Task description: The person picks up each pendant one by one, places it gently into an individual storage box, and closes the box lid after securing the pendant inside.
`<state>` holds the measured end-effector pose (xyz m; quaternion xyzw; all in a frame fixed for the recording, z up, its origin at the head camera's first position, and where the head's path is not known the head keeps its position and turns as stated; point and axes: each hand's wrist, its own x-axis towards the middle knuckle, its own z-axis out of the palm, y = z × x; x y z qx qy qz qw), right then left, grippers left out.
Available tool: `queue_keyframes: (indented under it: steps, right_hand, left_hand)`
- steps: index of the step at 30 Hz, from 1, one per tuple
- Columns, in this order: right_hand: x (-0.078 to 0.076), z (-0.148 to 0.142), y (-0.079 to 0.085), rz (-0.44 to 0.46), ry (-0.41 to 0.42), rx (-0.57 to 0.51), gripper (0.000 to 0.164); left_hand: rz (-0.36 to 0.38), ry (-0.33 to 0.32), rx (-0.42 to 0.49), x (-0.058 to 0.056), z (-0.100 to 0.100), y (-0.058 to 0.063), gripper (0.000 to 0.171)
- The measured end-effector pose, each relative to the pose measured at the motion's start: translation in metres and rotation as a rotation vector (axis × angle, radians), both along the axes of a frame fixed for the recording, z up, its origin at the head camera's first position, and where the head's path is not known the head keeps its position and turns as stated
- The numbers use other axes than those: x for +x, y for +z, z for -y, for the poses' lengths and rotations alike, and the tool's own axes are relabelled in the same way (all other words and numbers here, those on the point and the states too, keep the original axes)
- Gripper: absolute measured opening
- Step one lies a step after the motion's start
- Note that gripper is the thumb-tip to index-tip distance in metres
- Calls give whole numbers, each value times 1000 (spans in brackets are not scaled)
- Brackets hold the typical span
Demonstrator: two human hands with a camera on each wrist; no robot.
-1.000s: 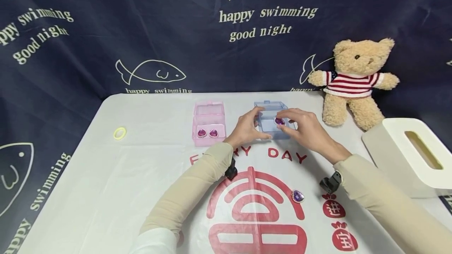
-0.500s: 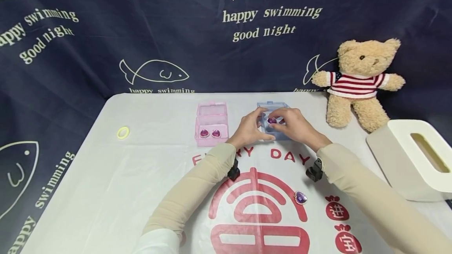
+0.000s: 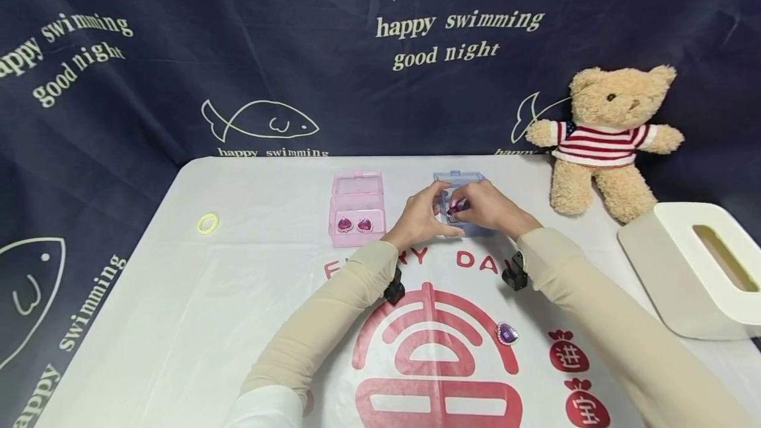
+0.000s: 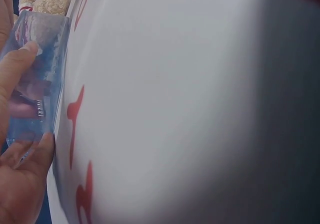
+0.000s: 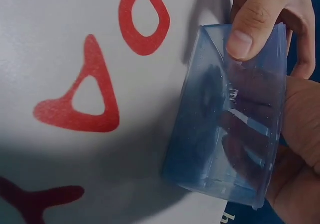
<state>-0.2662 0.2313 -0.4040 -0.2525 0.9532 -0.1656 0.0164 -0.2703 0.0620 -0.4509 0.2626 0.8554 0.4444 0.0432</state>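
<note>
My left hand (image 3: 419, 216) grips the left side of an open translucent blue box (image 3: 454, 177). In the right wrist view its thumb presses the front wall of the blue plastic. Reaching in from the right, my right hand (image 3: 490, 205) pinches a purple heart-shaped gem (image 3: 454, 211) with a sparkly edge, low inside the box. Its curled fingers partly cover the gem. Through the box wall, the right fingers (image 5: 245, 149) show as dim shapes. An open pink box (image 3: 357, 202) to the left holds two similar gems (image 3: 364, 224).
Another purple heart gem (image 3: 507, 333) lies on the white tablecloth (image 3: 238, 322), nearer the front. A yellow ring (image 3: 207, 224) is at far left. A teddy bear (image 3: 600, 147) sits at back right, behind a white tissue box (image 3: 684, 283).
My right hand has moved left and lower into the blue box with the gem, its fingers now more curled. The left hand keeps its grip on the box. The head view shifted slightly.
</note>
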Motion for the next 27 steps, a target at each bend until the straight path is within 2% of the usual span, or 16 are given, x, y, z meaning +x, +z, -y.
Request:
queue_keyframes:
  steps: [10, 17, 22, 27]
  right_hand:
    - [-2, -2, -3, 23, -57, 61, 15]
    - [-1, 1, -3, 7, -62, 41, 15]
    - [7, -3, 13, -24, -46, -21, 9]
    - [32, -13, 39, -65, -38, -80, 11]
  left_hand:
    - [-13, -17, 5, 1, -3, -1, 88]
    - [2, -2, -8, 2, 0, -1, 88]
    - [40, -7, 5, 1, 0, -1, 89]
    - [59, -22, 19, 0, 0, -1, 91]
